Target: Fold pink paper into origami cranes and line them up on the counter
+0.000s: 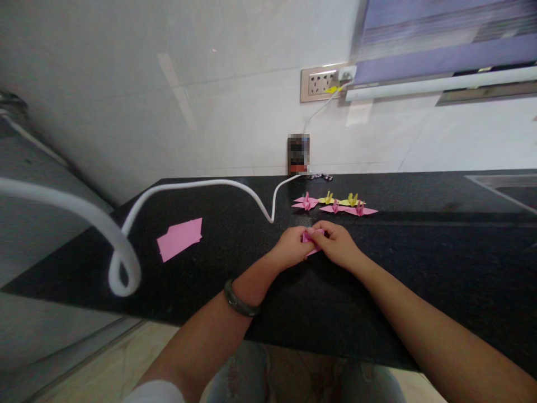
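A small piece of folded pink paper [314,249] is pinched between my two hands, just above the dark countertop. My left hand [292,246] grips its left side, with the thumb reaching over it. From the right, my right hand [335,242] presses the paper with thumb and curled fingers. The fingers cover much of the paper, so its exact fold is hidden. Just beyond my hands stand several folded paper cranes, pink ones [359,210] in front and at the left, yellow ones [352,200] behind.
Pink paper sheets [179,239] lie stacked at the left of the black countertop [235,224]. A thick white cable [201,183] loops across the left side toward a phone-like device [298,154] against the wall. A wall socket [323,82] is above; a sink edge [499,190] shows at right.
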A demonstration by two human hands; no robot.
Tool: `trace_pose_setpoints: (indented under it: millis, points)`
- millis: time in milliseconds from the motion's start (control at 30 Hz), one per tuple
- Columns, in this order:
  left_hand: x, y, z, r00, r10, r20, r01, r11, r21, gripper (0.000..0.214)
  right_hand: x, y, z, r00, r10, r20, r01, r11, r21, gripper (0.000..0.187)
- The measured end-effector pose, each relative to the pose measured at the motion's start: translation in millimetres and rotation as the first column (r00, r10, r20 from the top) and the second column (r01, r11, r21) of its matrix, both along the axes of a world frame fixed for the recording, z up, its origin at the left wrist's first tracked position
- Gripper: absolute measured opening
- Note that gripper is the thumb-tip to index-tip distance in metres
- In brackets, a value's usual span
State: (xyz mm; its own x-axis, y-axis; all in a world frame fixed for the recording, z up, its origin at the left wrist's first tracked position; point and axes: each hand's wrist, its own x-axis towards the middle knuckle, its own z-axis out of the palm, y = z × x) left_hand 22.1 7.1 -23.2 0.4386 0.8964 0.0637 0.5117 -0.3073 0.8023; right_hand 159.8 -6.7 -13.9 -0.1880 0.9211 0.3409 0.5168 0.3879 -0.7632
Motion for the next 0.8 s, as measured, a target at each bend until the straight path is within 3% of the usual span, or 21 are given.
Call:
trace_pose_setpoints:
  millis: [267, 567, 800]
  points:
    - [0.3, 1.3, -0.7, 1.000, 0.005, 0.031, -0.005, 1.000, -0.011, 0.024, 1.2, 0.1, -1.3, 0.999, -0.051, 0.014, 0.050, 0.997, 0.055, 0.021]
    - [4.9, -0.6, -0.8, 0.962, 0.017, 0.274, 0.010, 0.995, -0.099, 0.027, 1.9, 2.1, -2.2, 0.989, -0.132, -0.064, 0.139, 0.983, 0.121, 0.023]
    - [3.9, 0.5, 4.8, 0.886, 0.218, 0.409, -0.183, 0.975, -0.123, 0.026, 2.6, 2.8, -1.9, 0.965, -0.191, -0.179, 0.201, 0.979, 0.036, 0.027]
